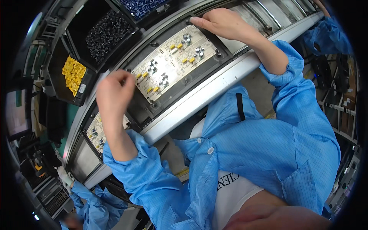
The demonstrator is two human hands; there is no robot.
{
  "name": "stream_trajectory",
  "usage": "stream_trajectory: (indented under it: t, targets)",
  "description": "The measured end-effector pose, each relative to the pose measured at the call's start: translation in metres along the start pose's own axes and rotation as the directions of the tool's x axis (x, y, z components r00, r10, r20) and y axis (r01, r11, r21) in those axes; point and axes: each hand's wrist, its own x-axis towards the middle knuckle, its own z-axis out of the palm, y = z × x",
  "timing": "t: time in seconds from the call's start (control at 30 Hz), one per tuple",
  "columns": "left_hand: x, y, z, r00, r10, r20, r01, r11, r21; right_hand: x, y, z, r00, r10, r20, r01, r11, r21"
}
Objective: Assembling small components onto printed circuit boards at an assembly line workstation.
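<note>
A pale circuit board point(168, 60) sits in a black carrier frame point(173, 92) in front of me. Small yellow block-shaped components point(184, 60) and dark, silver-topped cylindrical capacitors point(163, 82) stand on it in groups. My left hand point(114, 91) is over the carrier's left end, its fingers curled together and somewhat blurred; whatever may be between them is hidden. At the board's far right corner, my right hand point(226, 25) reaches over the carrier edge. Its thumb points left and its fingers are bent in, with anything in the grip out of sight.
Bins of yellow components point(74, 75), black components point(107, 36) and blue components point(140, 7) line the far side. A silver conveyor rail point(203, 92) runs along the near side. Another board point(96, 132) lies to the left. Blue-sleeved people work at both ends.
</note>
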Motion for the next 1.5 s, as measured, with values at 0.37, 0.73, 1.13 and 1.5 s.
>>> stream_trajectory:
  t: [0.37,0.73,1.13,1.5]
  targets:
    - [0.147,0.017,0.0,0.999,0.045,0.026,-0.052,0.917,0.395,0.016,0.02,-0.006,0.989,-0.13,0.077,0.117,0.982,0.149]
    - [0.146,0.027,0.018,0.985,0.173,-0.025,-0.143,0.878,0.457,0.018,0.03,0.006,0.984,-0.151,0.092,0.131,0.974,0.186]
    - [0.172,0.064,0.041,0.95,0.005,-0.313,0.042,0.989,0.144,0.062,0.084,-0.014,0.954,-0.299,0.038,0.251,0.859,0.446]
    - [0.222,0.037,0.04,0.96,-0.178,0.217,0.003,-0.768,-0.641,0.17,0.173,-0.06,0.985,0.046,-0.164,0.019,0.928,0.371]
